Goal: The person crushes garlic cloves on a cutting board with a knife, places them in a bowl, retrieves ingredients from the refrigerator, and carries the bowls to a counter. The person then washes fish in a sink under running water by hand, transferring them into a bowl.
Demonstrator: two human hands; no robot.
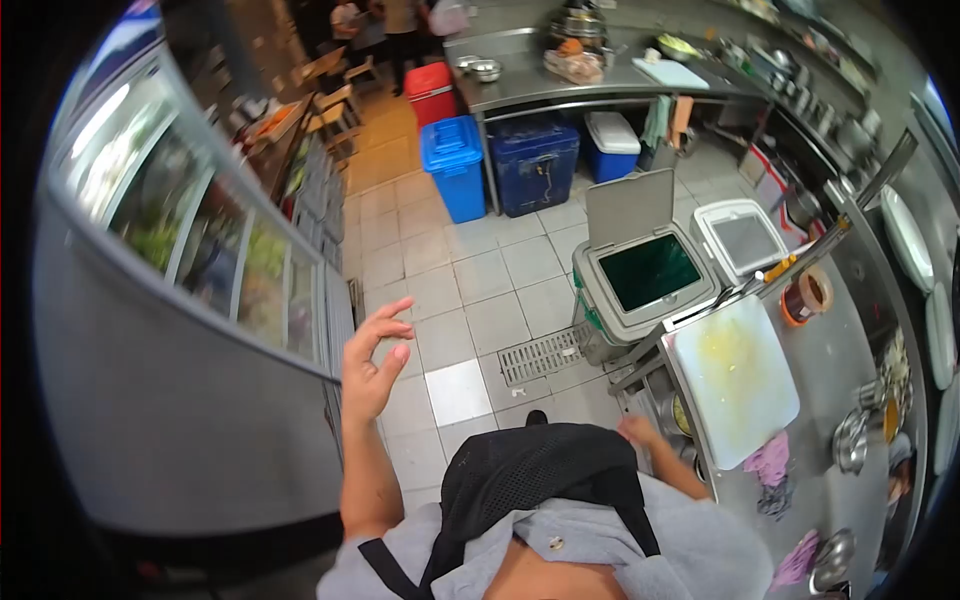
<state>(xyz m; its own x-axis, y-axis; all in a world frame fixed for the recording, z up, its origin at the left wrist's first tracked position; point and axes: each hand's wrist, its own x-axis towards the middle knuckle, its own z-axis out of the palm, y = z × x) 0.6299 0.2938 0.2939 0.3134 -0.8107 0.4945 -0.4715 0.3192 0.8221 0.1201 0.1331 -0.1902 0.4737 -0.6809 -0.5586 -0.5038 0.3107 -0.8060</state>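
Head view, the only one. Your left hand (372, 370) is up in front of you: fingers curved, thumb apart, a wide gap, nothing held. In the picture it sits near the glass-fronted display fridge (190, 420), with no contact visible. Your right hand (637, 431) is low, by the near side of the steel counter (830, 375); blurred, so can't tell its grip or whether it touches anything.

Nearest things on that side: a bowl with yellow contents (681, 414) on the under-shelf, partly hidden, and the white cutting board (735, 370) lying flat on the counter, yellow stains across it. Pink cloth (768, 458) touches its near edge; sauce jar (806, 298) stands just beyond its far corner. Ahead, the grey waste bin (630, 325) has its flap up, green liner (650, 272) showing.

Step, my read: between handlings, you standing in the tiled aisle with no visible load. Any grasp from here would call for your left fingers narrowing around something first; on the right, for clearing the counter's edge. Mind the drain grate (545, 355) on the floor ahead.
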